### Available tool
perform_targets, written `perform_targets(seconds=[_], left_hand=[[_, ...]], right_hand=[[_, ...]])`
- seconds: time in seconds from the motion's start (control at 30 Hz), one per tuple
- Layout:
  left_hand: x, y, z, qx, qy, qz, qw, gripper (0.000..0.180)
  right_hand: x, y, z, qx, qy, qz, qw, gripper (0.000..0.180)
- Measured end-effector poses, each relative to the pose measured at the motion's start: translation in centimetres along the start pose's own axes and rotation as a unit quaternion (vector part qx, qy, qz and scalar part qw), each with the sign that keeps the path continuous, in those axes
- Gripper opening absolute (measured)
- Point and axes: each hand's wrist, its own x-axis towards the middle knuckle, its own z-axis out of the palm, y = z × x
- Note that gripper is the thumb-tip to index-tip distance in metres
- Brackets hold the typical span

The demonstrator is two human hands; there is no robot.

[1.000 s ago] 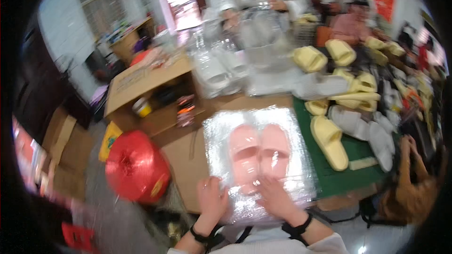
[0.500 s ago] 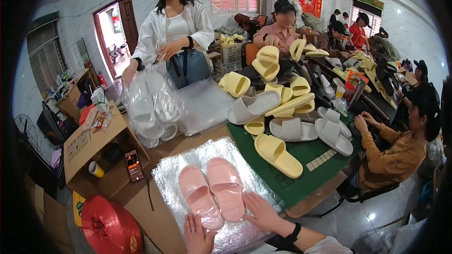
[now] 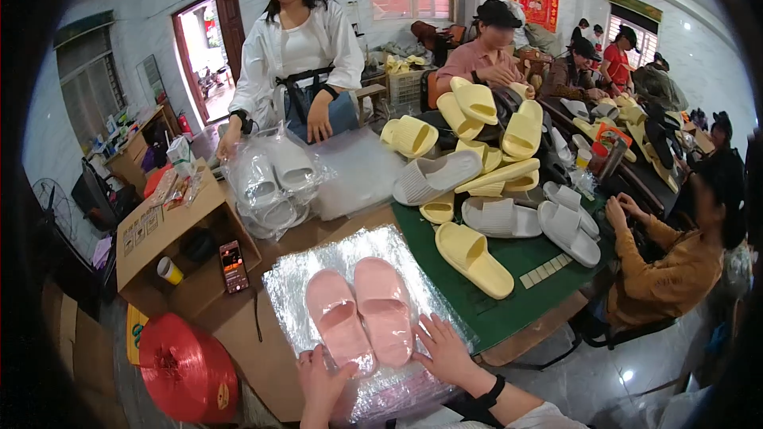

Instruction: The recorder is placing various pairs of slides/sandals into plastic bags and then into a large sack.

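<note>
A pair of pink slide slippers [image 3: 357,314] lies side by side, toes pointing away from me, on a stack of shiny clear plastic bags [image 3: 290,295]. Glints suggest film over the slippers, but I cannot tell if they are inside the top bag. My left hand [image 3: 322,381] is open at the heel of the left slipper, its thumb near the sole's edge. Fingers spread, my right hand [image 3: 445,356] rests on the plastic beside the right slipper's heel and holds nothing.
Yellow and grey slippers [image 3: 477,258] are heaped on the green mat [image 3: 497,322] at right. Leftward stand a cardboard box [image 3: 171,226], a phone [image 3: 234,266] and a red twine roll [image 3: 187,369]. Across the table, a person handles bagged slippers [image 3: 274,183]; others sit at right.
My left hand has moved up along the left slipper's heel, and my right fingers have spread. The person opposite has lowered the bagged slippers to the table. The whole view has shifted slightly.
</note>
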Motion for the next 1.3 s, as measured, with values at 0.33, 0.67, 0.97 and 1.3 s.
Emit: perform_targets(seconds=[0.33,0.67,0.97,1.3], left_hand=[[2.0,0.3,2.6,-0.263,-0.019,-0.047,0.964,0.072],[0.2,2.0,3.1,-0.627,-0.205,-0.122,0.742,0.049],[-3.5,4.3,0.9,-0.689,-0.294,-0.053,0.661,0.072],[-10.3,-5.4,-6.8,-0.603,-0.192,-0.065,0.772,0.048]], right_hand=[[0.4,-0.8,-2.1,0.035,-0.037,0.016,0.999,0.062],[0.6,-3.2,-4.2,0.492,0.107,0.058,0.862,0.075],[-0.2,-4.2,-3.1,0.637,0.120,0.164,0.744,0.067],[-0.9,-7.5,-1.9,0.427,-0.161,-0.032,0.890,0.050]])
